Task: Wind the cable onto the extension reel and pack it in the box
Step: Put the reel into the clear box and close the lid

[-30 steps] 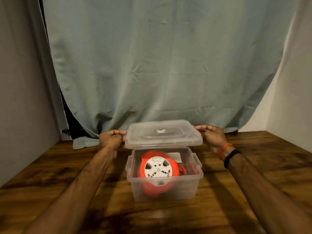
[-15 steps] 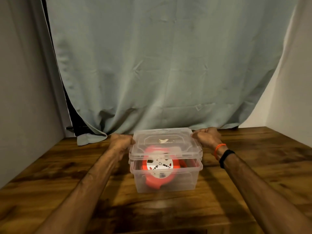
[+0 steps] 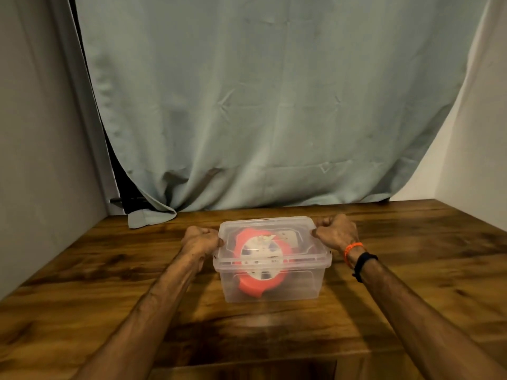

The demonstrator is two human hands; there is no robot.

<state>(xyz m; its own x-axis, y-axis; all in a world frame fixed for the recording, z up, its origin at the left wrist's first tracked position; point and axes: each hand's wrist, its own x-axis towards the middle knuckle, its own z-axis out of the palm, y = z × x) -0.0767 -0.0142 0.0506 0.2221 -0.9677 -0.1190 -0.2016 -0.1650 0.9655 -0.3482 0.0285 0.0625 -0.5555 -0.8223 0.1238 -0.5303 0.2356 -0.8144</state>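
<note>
A clear plastic box stands on the wooden table, a little far of centre, with its clear lid seated flat on top. Inside, seen through the walls and lid, the orange extension reel stands tilted on edge, its white face toward the camera; the cable cannot be made out separately. A pale rectangular piece shows behind it on the right, too blurred to identify.

The left hand is curled closed against the left edge of the lid, thumb on the rim. The right hand is likewise closed on the right edge, fingers folded over the corner. The reel lies between the two hands and lower than them, touched by neither.

An orange band and a black band circle the right wrist. A grey-green curtain hangs behind the table, its hem resting on the far left of the tabletop. Nothing stands between the hands and the box. Small dark marks on the reel's face are too blurred to read.
</note>
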